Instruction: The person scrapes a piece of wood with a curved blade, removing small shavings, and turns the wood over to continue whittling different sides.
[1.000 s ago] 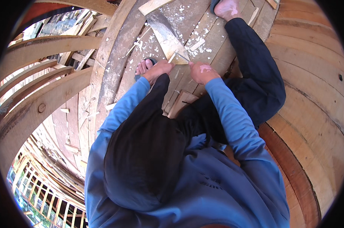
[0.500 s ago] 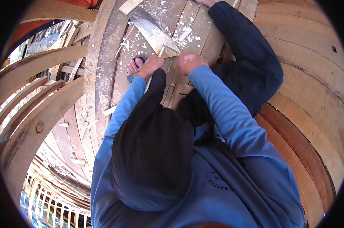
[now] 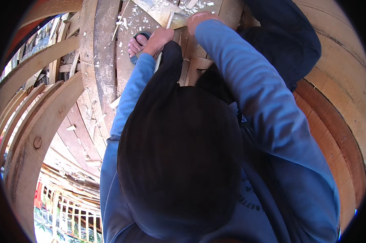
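My left hand [image 3: 159, 40] is closed around a thin pale wooden stick [image 3: 170, 19], which slants up past my fingers and shows again below the wrist. Ahead and to the right, my right hand [image 3: 204, 19] is closed on a knife whose handle is hidden in the fist. The knife's thin blade [image 3: 179, 14] reaches left toward the stick's upper end. Under both lies a flat, pale wooden board [image 3: 160, 12] with white shavings on it. Beside my left hand is my sandalled foot [image 3: 137, 45].
Wood shavings [image 3: 124, 24] are scattered over the plank floor [image 3: 106, 44]. Curved timber ribs [image 3: 41, 129] rise on the left, with gaps between them. A curved plank wall [image 3: 341, 81] runs along the right. My raised knee in dark cloth [image 3: 179, 162] fills the middle.
The view has shifted, so hands, foot and board sit higher in the picture. My right hand has moved farther forward relative to my left, which keeps its hold on the stick.
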